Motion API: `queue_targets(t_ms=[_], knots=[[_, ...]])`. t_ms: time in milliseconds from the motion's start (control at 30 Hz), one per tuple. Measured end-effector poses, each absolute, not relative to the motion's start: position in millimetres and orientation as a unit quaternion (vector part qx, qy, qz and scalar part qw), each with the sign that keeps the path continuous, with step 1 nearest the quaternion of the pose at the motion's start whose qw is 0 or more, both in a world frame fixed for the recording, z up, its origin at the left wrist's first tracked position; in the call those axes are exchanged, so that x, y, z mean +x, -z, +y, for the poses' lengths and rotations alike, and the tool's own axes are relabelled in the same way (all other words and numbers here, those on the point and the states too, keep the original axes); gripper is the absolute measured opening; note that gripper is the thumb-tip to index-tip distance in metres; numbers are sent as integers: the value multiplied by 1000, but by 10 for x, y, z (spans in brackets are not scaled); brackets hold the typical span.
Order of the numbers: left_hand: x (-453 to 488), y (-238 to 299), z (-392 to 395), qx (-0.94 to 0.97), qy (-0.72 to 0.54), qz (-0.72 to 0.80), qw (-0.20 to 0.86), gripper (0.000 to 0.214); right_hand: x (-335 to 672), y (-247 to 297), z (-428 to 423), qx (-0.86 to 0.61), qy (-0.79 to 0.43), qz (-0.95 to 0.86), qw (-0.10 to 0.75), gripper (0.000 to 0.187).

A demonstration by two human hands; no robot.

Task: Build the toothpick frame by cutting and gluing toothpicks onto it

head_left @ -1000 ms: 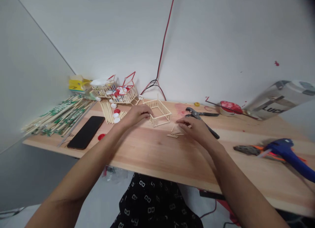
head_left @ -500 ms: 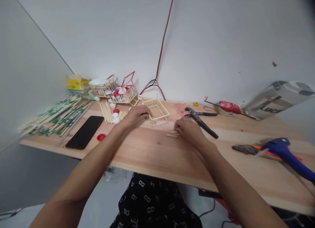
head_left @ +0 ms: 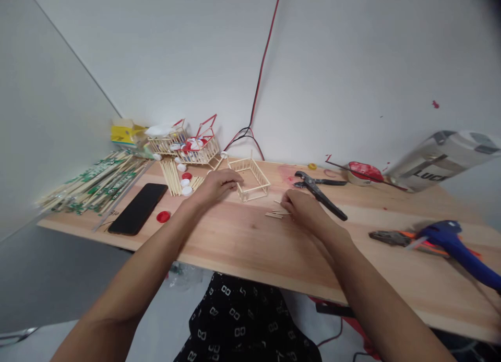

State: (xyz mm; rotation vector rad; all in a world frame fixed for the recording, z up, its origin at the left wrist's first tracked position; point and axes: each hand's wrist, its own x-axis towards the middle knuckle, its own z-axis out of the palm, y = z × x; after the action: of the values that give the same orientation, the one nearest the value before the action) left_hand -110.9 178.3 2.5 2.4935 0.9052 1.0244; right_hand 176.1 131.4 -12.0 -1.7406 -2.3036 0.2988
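A small basket frame of thin wooden sticks point(head_left: 254, 191) stands at the middle of the table. My left hand point(head_left: 221, 184) is at its left side, fingers closed on the frame's near left corner. Several short cut sticks point(head_left: 275, 215) lie just in front and to the right of the frame. Over their right end is my right hand point(head_left: 299, 204), its fingers curled together. The fingertips are hidden, so I cannot tell what is between them.
Pliers with black handles point(head_left: 319, 192) lie right of the frame. Farther right are a blue glue gun point(head_left: 446, 237) and a red-stained cup point(head_left: 365, 172). On the left are a phone point(head_left: 138, 209), wrapped sticks point(head_left: 94, 184), a red cap point(head_left: 163, 217) and a filled basket point(head_left: 199, 152).
My right hand has shifted slightly right over the short sticks, leaving more of them uncovered. My left hand stays at the frame. The whole view has moved a little.
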Motion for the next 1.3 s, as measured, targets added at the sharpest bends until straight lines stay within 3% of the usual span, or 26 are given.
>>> queue_targets(t_ms=[300, 533, 800, 1300], knots=[[-1112, -64, 1531, 815, -426, 373, 123, 36, 1769, 126, 1291, -598, -113, -781, 139, 12], [-1020, 98, 1216, 653, -482, 537, 230, 17, 1756, 121, 1269, -601, -111, -776, 152, 13], [-840, 169, 1113, 654, -458, 535, 278, 14, 1686, 105, 1333, -586, -164, -747, 267, 13], [-717, 163, 1158, 640, -451, 562, 267, 8, 1456, 199, 1499, -547, -211, -733, 344, 8]])
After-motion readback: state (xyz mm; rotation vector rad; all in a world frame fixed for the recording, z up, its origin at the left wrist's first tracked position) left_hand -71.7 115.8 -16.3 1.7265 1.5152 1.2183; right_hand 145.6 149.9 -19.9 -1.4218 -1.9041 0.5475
